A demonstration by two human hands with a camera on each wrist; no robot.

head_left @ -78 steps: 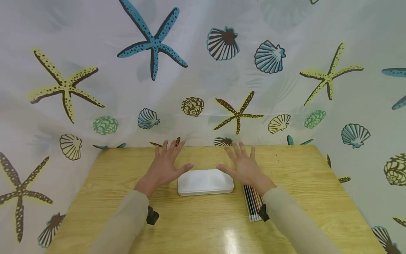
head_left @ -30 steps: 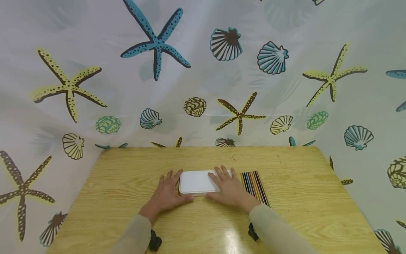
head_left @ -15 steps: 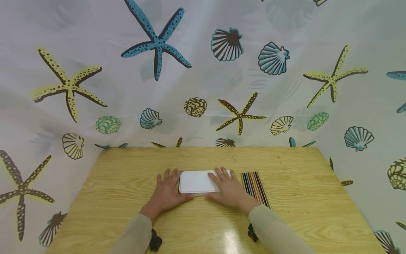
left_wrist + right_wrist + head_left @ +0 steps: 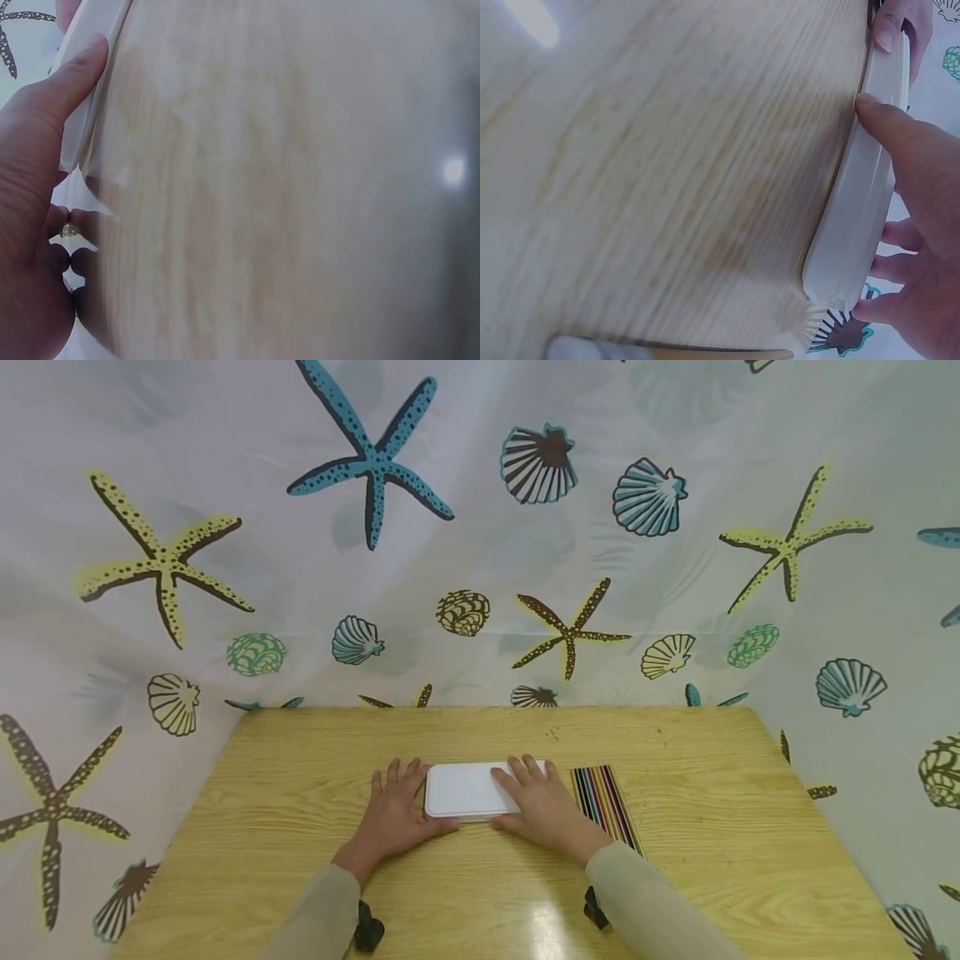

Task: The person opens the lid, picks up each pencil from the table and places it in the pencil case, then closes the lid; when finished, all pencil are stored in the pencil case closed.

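A white pencil case [image 4: 461, 789] with rounded corners lies flat, lid up, in the middle of the table. My left hand [image 4: 393, 814] grips its left end, thumb along the near side and index finger at the far corner. The other left fingers spread beside it on the table. My right hand [image 4: 546, 806] holds the right end, its thumb on the near side and its fingers over the lid. In the right wrist view the case [image 4: 847, 225] shows its near side under the right thumb. The case's inside is hidden.
A row of coloured pencils [image 4: 606, 802] lies right of the case, partly under the right wrist. The wooden table [image 4: 712, 860] meets a white curtain [image 4: 480, 543] with starfish and shells at its back and sides.
From raised and spread above the table, both hands have come down onto the case's two ends. Over the last second the hands and case have stayed almost still.
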